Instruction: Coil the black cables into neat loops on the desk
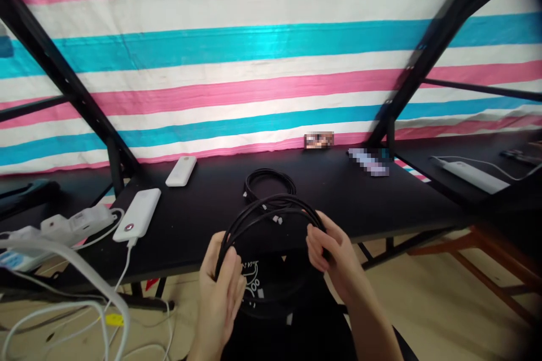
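Observation:
A coil of black cable [271, 203] is stretched between my two hands, in front of the table's near edge. My left hand [222, 282] wraps its fingers round the left side of the loops. On the right side, the fingers of my right hand [328, 245] close round the same loops. The lower part of the coil hangs over dark clothing with a white print, where it is hard to make out. Just beyond my hands, a second black cable coil [271, 172] lies on the black table [359, 208], with small white tags or ends near it.
Two white power banks [141, 211] [182, 171] lie on the table's left; a cable is plugged into the nearer one. A power strip [55, 231] with white plugs and cables stands far left. Two pixelated items [368, 162] [319, 140] sit at the back right. Black metal struts [406, 73] rise on both sides.

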The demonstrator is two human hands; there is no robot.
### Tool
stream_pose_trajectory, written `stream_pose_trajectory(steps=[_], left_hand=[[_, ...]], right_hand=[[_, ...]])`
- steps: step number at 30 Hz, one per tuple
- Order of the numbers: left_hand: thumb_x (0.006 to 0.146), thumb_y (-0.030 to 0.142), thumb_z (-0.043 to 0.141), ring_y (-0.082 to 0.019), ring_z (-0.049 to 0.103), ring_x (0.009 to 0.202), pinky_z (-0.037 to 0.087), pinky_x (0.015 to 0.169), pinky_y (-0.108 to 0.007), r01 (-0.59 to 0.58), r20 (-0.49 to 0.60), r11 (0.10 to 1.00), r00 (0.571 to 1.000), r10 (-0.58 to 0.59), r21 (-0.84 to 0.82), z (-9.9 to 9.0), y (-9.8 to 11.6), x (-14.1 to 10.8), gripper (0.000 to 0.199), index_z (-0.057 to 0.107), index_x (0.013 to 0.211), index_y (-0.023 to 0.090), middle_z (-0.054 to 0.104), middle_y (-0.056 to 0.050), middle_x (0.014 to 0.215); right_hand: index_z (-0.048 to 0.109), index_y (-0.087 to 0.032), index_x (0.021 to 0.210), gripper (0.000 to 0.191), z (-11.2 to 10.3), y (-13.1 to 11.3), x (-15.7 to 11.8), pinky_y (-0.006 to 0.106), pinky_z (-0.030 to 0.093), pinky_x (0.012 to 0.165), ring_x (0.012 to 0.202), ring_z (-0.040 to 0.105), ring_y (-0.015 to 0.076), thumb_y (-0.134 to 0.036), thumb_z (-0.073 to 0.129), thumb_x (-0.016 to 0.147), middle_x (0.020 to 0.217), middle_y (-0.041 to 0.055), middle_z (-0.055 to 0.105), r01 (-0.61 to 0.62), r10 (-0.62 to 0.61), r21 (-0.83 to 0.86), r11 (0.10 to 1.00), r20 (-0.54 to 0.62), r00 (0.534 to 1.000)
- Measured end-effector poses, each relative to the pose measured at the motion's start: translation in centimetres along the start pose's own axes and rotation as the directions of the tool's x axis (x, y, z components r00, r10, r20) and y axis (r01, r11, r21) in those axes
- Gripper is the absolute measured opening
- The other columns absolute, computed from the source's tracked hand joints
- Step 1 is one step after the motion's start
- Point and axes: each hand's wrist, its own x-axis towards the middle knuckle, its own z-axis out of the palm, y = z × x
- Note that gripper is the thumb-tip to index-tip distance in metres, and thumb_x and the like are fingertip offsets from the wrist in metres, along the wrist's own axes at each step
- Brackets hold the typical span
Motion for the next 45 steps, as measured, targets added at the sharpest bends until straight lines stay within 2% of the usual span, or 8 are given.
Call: stream_pose_trajectory(steps=[4, 8, 12, 16, 23, 33, 38, 45], left_hand=[[0.056, 0.064, 0.076, 0.002, 0.012, 0.032, 0.013, 0.034, -0.008, -0.06, 0.197, 0.995, 0.979, 0.042, 0.084, -0.2, 0.5, -0.8, 0.057, 0.062, 0.096, 0.026, 0.028, 0.014, 0.039], [0.064, 0.074, 0.06, 0.0, 0.007, 0.031, 0.007, 0.033, -0.012, -0.137, 0.291, 0.983, 0.952, 0.096, 0.126, -0.6, 0.4, -1.0, 0.058, 0.063, 0.084, 0.02, 0.025, 0.013, 0.036], [0.071, 0.071, 0.057, 0.0, 0.011, 0.03, 0.008, 0.034, -0.013, -0.164, 0.26, 0.973, 0.959, 0.117, 0.165, -1.2, 0.2, -0.9, 0.054, 0.06, 0.07, 0.017, 0.026, 0.012, 0.034], [0.075, 0.066, 0.058, -0.001, 0.017, 0.029, 0.014, 0.033, -0.013, -0.276, 0.243, 0.943, 0.943, 0.227, 0.189, -1.8, -1.0, -0.1, 0.05, 0.058, 0.065, 0.017, 0.033, 0.009, 0.033], [0.074, 0.061, 0.064, -0.008, 0.048, 0.039, 0.043, 0.043, -0.018, -0.616, 0.364, 0.769, 0.764, 0.532, 0.169, -3.0, -1.7, 2.3, 0.04, 0.057, 0.086, 0.023, 0.056, 0.007, 0.051], [0.08, 0.037, 0.062, -0.025, 0.056, 0.113, 0.044, 0.098, -0.037, -0.461, 0.355, 0.707, 0.883, 0.307, 0.537, -2.5, -3.5, 3.7, 0.033, 0.061, 0.109, 0.02, 0.063, -0.008, 0.114], [0.063, 0.029, 0.077, -0.025, 0.063, 0.1, 0.052, 0.083, -0.036, -0.325, 0.043, 0.851, 0.94, 0.338, 0.412, -2.4, -3.9, 5.2, 0.049, 0.056, 0.107, 0.025, 0.063, -0.006, 0.107], [0.062, 0.046, 0.076, -0.028, 0.069, 0.075, 0.055, 0.071, -0.041, -0.069, 0.17, 0.985, 0.985, 0.042, 0.155, -1.4, -2.7, 3.7, 0.039, 0.064, 0.088, 0.02, 0.073, -0.007, 0.081]], right_hand=[[0.053, -0.028, 0.121, 0.05, 0.8, -0.6, -1.0, 0.017, 0.031, 0.038, 0.044, 0.035, 0.0056, -0.036, 0.072, 0.076, 0.063, -0.0065, 0.045, 0.185, -0.241, -0.378, 0.907, -0.106, 0.965], [0.057, -0.031, 0.118, 0.042, 1.3, -1.1, -1.8, 0.018, 0.041, 0.05, 0.058, 0.047, 0.0092, -0.028, 0.07, 0.078, 0.074, -0.0029, 0.053, 0.36, -0.416, -0.584, 0.728, 0.041, 0.908], [0.061, -0.026, 0.102, 0.015, 1.4, -1.5, -2.2, 0.02, 0.034, 0.047, 0.051, 0.041, 0.008, -0.031, 0.051, 0.091, 0.067, -0.0033, 0.052, 0.393, -0.394, -0.542, 0.743, 0.119, 0.911], [0.05, -0.019, 0.064, 0.03, 1.8, -1.3, -2.1, 0.021, 0.026, 0.045, 0.048, 0.028, 0.0076, -0.036, 0.06, 0.086, 0.055, -0.0056, 0.031, 0.33, -0.352, -0.522, 0.787, 0.059, 0.934], [0.049, -0.019, 0.056, 0.039, 0.6, -0.8, -2.1, 0.023, 0.011, 0.041, 0.047, 0.017, 0.0079, -0.046, 0.073, 0.071, 0.052, -0.0049, 0.028, 0.195, -0.177, -0.346, 0.918, 0.082, 0.981], [0.055, -0.019, 0.057, 0.037, 1.4, -0.9, -2.1, 0.021, 0.019, 0.04, 0.043, 0.015, 0.0062, -0.046, 0.066, 0.079, 0.051, -0.0072, 0.021, 0.363, -0.375, 0.218, 0.906, 0.012, 0.927], [0.06, -0.023, 0.062, 0.027, 0.8, 0.4, -2.6, 0.022, 0.032, 0.043, 0.042, 0.024, 0.0087, -0.042, 0.065, 0.08, 0.05, -0.0067, 0.023, 0.399, -0.411, 0.237, 0.886, 0.003, 0.912], [0.036, -0.022, 0.052, 0.049, 2.1, 0.7, -2.4, 0.023, 0.027, 0.038, 0.039, 0.021, 0.0089, -0.055, 0.06, 0.078, 0.045, -0.0073, 0.02, 0.406, -0.405, 0.208, 0.89, -0.048, 0.913]])
